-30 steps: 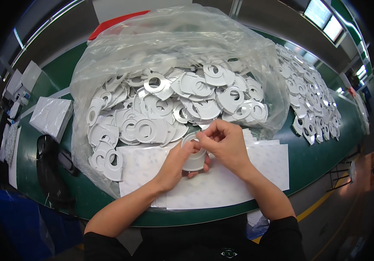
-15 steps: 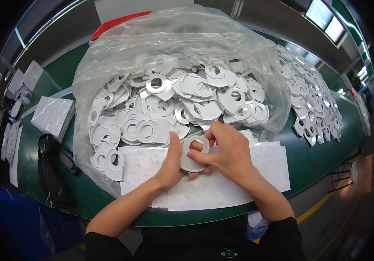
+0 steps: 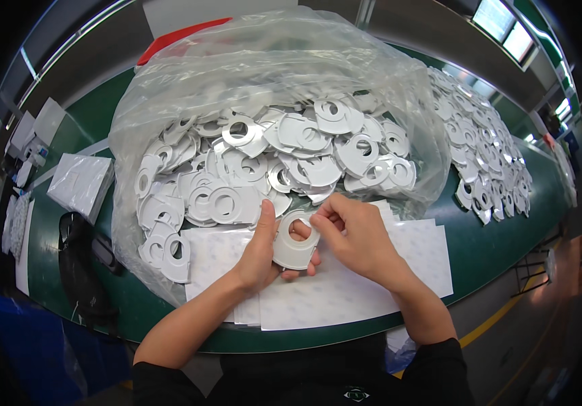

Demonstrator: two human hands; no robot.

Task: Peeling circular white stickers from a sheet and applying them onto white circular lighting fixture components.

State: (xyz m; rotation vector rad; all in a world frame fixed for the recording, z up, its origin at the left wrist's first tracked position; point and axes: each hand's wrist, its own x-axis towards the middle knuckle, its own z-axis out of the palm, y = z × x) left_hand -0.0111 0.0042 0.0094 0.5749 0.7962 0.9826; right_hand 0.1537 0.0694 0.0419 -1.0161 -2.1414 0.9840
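A white, flat plastic part (image 3: 295,252) with a round hole rests in my left hand (image 3: 258,257). My left thumb stands along its left edge, and the fingers support it from beneath, showing through the hole and below the right edge. At its upper right rim, my right hand (image 3: 359,238) is closed in a pinch, with the thumb tip at the edge. Whether it grips the rim or something small there is hidden. Just beyond both hands, a heap of similar parts (image 3: 225,205) fills an open clear plastic bag (image 3: 189,84).
White sheets (image 3: 359,298) lie under my hands on the green table (image 3: 501,254). Another heap of parts (image 3: 484,159) is at the right. Farther left are a plastic-wrapped white stack (image 3: 81,183), a black pouch (image 3: 81,271) and a small dark object (image 3: 106,254).
My right thumb has come out of the part's hole and moved to its upper right rim. The part has shifted slightly left with my left hand, showing more of its face.
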